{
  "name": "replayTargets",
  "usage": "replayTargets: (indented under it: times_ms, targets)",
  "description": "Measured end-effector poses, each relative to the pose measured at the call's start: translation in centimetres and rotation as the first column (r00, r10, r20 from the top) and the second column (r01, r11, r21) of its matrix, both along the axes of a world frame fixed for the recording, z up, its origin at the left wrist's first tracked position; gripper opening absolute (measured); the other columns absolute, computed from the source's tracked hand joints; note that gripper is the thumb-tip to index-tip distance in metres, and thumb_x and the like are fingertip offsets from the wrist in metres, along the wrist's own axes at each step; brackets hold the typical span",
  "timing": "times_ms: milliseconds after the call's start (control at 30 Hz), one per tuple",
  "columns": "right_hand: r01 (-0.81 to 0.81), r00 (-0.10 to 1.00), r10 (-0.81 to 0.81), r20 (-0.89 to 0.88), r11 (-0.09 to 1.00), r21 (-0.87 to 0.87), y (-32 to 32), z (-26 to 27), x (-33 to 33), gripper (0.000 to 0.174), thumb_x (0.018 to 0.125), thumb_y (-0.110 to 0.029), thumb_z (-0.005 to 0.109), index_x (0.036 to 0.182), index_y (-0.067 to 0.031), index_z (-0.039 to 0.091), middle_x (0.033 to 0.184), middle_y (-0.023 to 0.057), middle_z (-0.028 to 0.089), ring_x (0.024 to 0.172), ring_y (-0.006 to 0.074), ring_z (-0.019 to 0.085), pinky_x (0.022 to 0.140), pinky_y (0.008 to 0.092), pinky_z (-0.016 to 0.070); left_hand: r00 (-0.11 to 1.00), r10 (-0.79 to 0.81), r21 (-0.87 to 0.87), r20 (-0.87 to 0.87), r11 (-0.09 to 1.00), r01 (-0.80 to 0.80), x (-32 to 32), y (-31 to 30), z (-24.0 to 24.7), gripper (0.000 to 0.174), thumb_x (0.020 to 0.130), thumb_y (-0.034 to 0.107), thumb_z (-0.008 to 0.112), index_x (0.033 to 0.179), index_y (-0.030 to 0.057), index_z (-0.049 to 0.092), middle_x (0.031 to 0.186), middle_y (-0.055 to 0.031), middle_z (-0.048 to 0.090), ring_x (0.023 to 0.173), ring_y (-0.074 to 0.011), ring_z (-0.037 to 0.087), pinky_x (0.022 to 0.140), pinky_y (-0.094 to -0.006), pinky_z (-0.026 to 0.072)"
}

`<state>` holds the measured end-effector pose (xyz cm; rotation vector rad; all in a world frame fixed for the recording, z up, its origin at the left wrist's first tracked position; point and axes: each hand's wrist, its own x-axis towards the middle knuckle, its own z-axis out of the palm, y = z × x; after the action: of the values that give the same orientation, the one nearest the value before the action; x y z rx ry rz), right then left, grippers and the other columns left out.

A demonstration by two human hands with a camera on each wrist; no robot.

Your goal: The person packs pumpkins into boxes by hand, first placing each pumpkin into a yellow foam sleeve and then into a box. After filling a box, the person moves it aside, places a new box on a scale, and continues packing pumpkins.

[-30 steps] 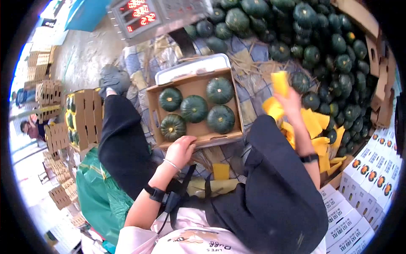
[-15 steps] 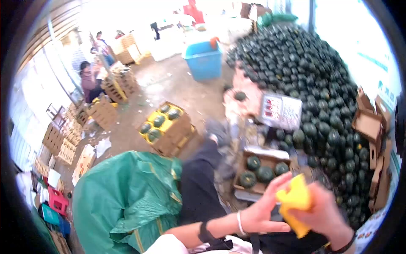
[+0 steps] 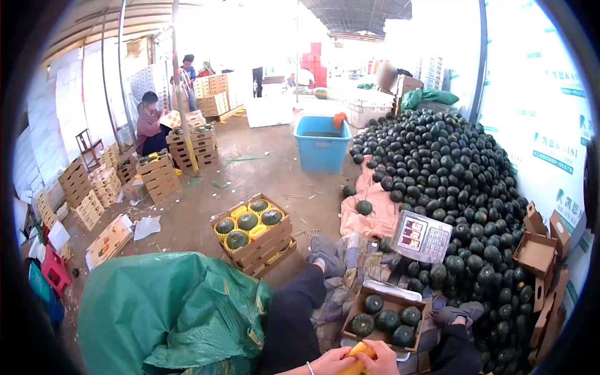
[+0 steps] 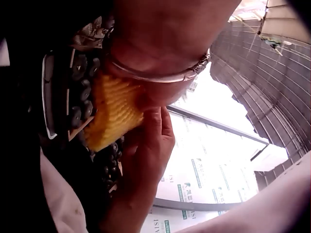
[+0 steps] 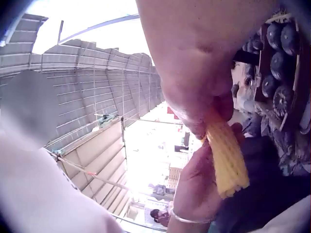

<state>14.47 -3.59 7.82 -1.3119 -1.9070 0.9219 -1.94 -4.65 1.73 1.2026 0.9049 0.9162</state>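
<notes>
A large mound of round, dark-green squashes (image 3: 437, 169) fills the right side of the head view. A bulky green plastic sheet (image 3: 169, 306) lies bunched at lower left; beyond it, farther back on the floor, stands a rectangular blue plastic tub (image 3: 320, 150). A stack of brown cardboard cartons (image 3: 265, 242) is nearer, its top carton holding squashes in yellow netting. Before the seated person, an open brown cardboard box (image 3: 395, 302) contains five ribbed green squashes (image 3: 387, 320). Just behind it, beside the mound, is a grey electronic scale (image 3: 422, 236) with red digits. At the box's near side, the left hand (image 3: 334, 362) and right hand (image 3: 382, 358) meet, the fingers of each pinching a tubular yellow foam-net sleeve (image 5: 226, 158). The sleeve lies between the two hands, its ribbed free end projecting past the fingers.
</notes>
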Motion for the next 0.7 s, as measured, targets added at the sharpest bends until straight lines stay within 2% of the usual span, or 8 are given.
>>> replayTargets:
  times_ms: [233,333,367,500,567,600,633,700]
  targets:
    - [0.248,0.969,-0.235,-0.079,0.913,0.324,-1.4,-4.6,0.9,0.014,0.084,-0.012,0.066,0.093,-0.0008,0.063,0.1,0.013,0.061,0.089,0.0281,0.059,0.081,0.0384,0.0475,0.993,-0.111,-0.3,-0.041,0.949,0.093,1.8,0.6,-8.4,0.024,0.095,0.023,0.056,0.102,0.0014,0.064,0.088,-0.0022,0.066,0.08,-0.0109,0.06,0.07,-0.0292,0.0508]
    - [0.082,0.976,-0.165,-0.139,0.882,-0.465,-0.8,-8.0,4.4,0.013,0.086,-0.011,0.065,0.095,-0.0014,0.064,0.098,0.007,0.064,0.084,0.0191,0.06,0.076,0.0345,0.0484,0.927,-0.131,-0.225,-0.353,0.973,0.052,1.0,1.6,-8.5,0.024,0.095,0.023,0.057,0.099,0.001,0.066,0.088,-0.0014,0.067,0.081,-0.0115,0.061,0.071,-0.0293,0.0518]
    - [0.016,0.994,-0.065,-0.085,0.876,-0.483,-0.6,-6.9,5.0,0.02,0.086,-0.009,0.064,0.105,-0.0013,0.064,0.097,0.0028,0.066,0.083,0.0132,0.06,0.074,0.0295,0.0492,0.972,0.084,-0.48,0.221,0.877,0.033,0.5,1.5,-8.1,0.022,0.094,0.021,0.058,0.096,0.0008,0.068,0.089,-0.0026,0.067,0.083,-0.0122,0.062,0.074,-0.0296,0.0521]
    - [-0.2,0.761,-0.235,-0.605,0.802,-0.563,-1.3,-3.6,4.6,0.035,0.084,-0.006,0.065,0.117,0.0018,0.057,0.1,0.0037,0.065,0.09,0.0141,0.062,0.08,0.027,0.0497,0.858,-0.039,-0.305,0.512,0.925,0.225,0.0,1.8,0.1,0.046,0.089,0.015,0.063,0.13,0.0019,0.048,0.113,-0.0126,0.062,0.099,-0.0212,0.062,0.084,-0.0342,0.0512]
    - [-0.153,0.766,-0.282,-0.577,0.793,-0.59,-1.5,-5.1,4.4,0.027,0.083,-0.006,0.065,0.109,0.0003,0.059,0.097,0.0031,0.065,0.086,0.0134,0.061,0.077,0.0265,0.0492,0.877,-0.169,-0.112,0.449,0.963,0.243,1.2,1.4,0.0,0.061,0.086,0.012,0.064,0.14,0.0051,0.036,0.122,-0.0163,0.058,0.104,-0.0265,0.061,0.087,-0.0376,0.0506]
    - [-0.131,0.768,-0.302,-0.565,0.79,-0.599,-1.1,-6.7,4.3,0.024,0.083,-0.006,0.065,0.105,-0.0005,0.06,0.096,0.0028,0.065,0.084,0.0131,0.06,0.075,0.0263,0.049,0.979,-0.12,-0.016,0.163,0.992,0.124,1.2,1.8,-0.3,0.058,0.084,0.011,0.064,0.136,0.0047,0.04,0.116,-0.016,0.058,0.101,-0.0272,0.06,0.085,-0.0365,0.0496]
    - [0.189,0.942,-0.28,-0.187,0.898,-0.397,0.0,-8.6,4.4,0.014,0.083,-0.009,0.066,0.093,-0.0021,0.058,0.088,0.0032,0.064,0.077,0.0124,0.057,0.07,0.0258,0.0472,0.991,-0.019,0.111,-0.129,0.993,0.034,0.7,2.5,-0.7,0.055,0.081,0.01,0.063,0.132,0.0043,0.043,0.111,-0.0157,0.058,0.099,-0.0279,0.059,0.083,-0.0354,0.0486]
    - [0.362,0.931,-0.365,0.022,0.911,-0.199,-1.0,-8.7,4.9,0.007,0.081,-0.006,0.061,0.085,-0.0022,0.057,0.081,0.007,0.062,0.071,0.0153,0.055,0.066,0.0285,0.0452,0.799,0.161,0.32,-0.579,0.946,0.041,0.3,2.8,-0.5,0.051,0.072,0.005,0.064,0.122,0.0055,0.053,0.101,-0.0144,0.057,0.094,-0.0286,0.057,0.081,-0.0353,0.0472]
